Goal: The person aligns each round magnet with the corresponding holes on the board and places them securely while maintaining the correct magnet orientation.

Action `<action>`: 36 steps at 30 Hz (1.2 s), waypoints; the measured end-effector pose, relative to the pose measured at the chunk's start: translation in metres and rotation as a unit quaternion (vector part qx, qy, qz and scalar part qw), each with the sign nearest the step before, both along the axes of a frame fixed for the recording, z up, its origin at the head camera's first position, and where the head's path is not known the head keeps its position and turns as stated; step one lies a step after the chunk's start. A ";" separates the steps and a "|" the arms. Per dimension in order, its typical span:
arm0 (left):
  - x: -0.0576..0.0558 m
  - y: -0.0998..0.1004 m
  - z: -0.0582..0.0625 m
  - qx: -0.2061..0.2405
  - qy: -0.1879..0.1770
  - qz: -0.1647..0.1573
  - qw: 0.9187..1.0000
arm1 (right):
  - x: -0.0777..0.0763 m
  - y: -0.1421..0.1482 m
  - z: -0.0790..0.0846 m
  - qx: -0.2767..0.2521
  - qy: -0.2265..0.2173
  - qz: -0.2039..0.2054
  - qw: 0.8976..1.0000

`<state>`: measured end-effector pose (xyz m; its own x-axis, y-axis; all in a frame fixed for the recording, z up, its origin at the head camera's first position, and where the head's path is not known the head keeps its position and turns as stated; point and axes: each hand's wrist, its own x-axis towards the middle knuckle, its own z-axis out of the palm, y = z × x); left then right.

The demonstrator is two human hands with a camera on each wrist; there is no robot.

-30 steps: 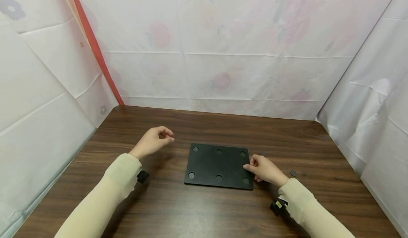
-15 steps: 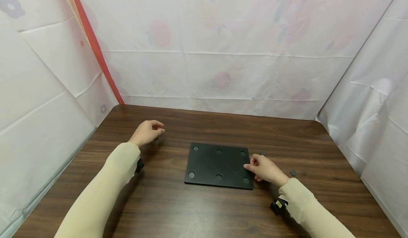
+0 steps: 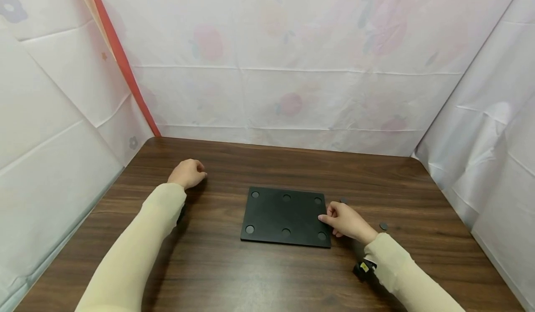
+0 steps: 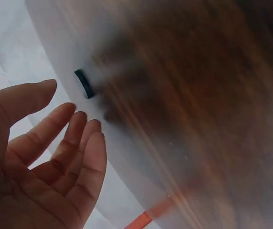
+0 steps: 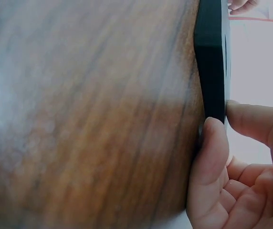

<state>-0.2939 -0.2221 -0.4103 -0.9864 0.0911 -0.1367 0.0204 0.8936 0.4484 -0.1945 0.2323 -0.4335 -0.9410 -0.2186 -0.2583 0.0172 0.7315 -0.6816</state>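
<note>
A flat black board (image 3: 292, 217) with several round recesses lies on the table. My right hand (image 3: 347, 220) pinches its right edge; in the right wrist view the thumb (image 5: 251, 117) is on the top face and a finger (image 5: 213, 148) is against the side. Left of the board, my left hand (image 3: 186, 173) reaches low over the table, holding nothing. The left wrist view has its fingers (image 4: 69, 138) loosely bent and the thumb apart, with a small dark disc (image 4: 84, 84) on the table just beyond the fingertips. The head view hides that disc behind the hand.
Two small dark discs lie right of the board: one disc (image 3: 383, 226) by the right wrist, another disc (image 3: 343, 200) just behind the right hand. White printed cloth (image 3: 271, 98) hangs along the back and sides of the brown wooden table (image 3: 217, 275).
My left hand has moved left and away from the board, down toward the table near a small dark disc. The right hand has stayed on the board's edge.
</note>
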 end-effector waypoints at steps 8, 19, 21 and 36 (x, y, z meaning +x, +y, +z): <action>0.002 -0.011 -0.005 0.013 -0.003 -0.002 1.000 | 0.001 -0.001 0.002 -0.003 -0.004 -0.003 1.000; 0.004 -0.014 -0.008 0.031 0.012 0.012 0.999 | 0.001 -0.001 0.002 0.003 -0.001 -0.004 1.000; 0.004 -0.014 -0.009 0.031 0.018 0.011 0.999 | 0.001 -0.001 0.001 0.003 0.000 -0.002 1.000; 0.007 -0.017 -0.012 0.047 0.012 0.012 0.999 | 0.001 0.000 0.000 -0.003 0.007 -0.002 1.000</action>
<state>-0.2872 -0.2392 -0.4224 -0.9913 0.0785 -0.1056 0.0106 0.8477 0.5304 -0.1938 0.2320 -0.4335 -0.9452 -0.2174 -0.2435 0.0098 0.7267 -0.6869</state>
